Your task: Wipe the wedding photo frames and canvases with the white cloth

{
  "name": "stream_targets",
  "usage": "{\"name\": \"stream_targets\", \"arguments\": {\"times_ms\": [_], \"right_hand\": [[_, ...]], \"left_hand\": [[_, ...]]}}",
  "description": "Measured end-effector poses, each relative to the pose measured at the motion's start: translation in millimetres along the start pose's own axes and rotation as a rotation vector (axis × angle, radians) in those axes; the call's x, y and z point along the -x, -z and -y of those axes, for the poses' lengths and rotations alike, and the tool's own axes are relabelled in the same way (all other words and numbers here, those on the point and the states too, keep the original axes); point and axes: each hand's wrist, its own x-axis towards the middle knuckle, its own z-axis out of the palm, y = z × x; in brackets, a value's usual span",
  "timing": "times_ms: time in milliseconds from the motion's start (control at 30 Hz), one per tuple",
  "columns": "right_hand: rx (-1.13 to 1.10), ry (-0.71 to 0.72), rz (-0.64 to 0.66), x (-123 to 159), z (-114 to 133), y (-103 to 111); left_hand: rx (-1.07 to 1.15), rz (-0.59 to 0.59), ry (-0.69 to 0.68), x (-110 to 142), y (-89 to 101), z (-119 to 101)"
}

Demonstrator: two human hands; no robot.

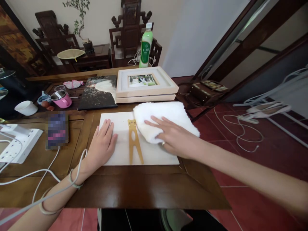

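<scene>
A white board lies flat on the wooden table. My left hand rests palm down on its left side, fingers stretched out. Across the board's right part and past its edge spreads a fluffy white towel. My right hand grips the towel near its front edge, some fingers laid over the top and the thumb side partly hidden; a ring shows on one finger. Between the hands, a yellowish-tan flat piece with two legs and an oval hole lies on the board, its top end touching the towel.
Behind the board are stacked light-wood frames, a dark picture panel and a green bottle. To the left sit a pink cup, a white cup, a blurred dark object and a power strip with cables near my left arm.
</scene>
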Motion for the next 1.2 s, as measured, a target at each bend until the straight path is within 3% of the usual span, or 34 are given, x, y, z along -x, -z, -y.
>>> {"name": "stream_targets", "arguments": {"times_ms": [167,300,433,633,733,867,1067,1200], "right_hand": [[0.036,-0.054,-0.015,-27,-32,0],[0.041,-0.021,-0.020,-26,-32,2],[0.041,0.030,-0.072,-4,-7,-2],[-0.006,0.137,-0.243,45,57,-11],[-0.011,0.192,-0.309,58,70,-13],[-0.015,0.180,-0.267,49,49,-10],[0.015,0.104,-0.091,-4,-17,-5],[0.045,0.040,-0.059,-27,-36,-4]], "left_hand": [[-0.006,-0.001,-0.001,0,0.4,0],[0.002,-0.006,-0.003,1,0.2,1],[-0.003,-0.013,-0.001,1,0.1,1],[-0.026,0.010,0.008,1,0.7,-1],[-0.047,0.013,0.005,0,0.3,-1],[-0.064,0.017,-0.007,0,0.0,-1],[-0.063,0.042,-0.002,0,1.8,-1],[-0.057,0.028,-0.006,0,1.2,0]]}}
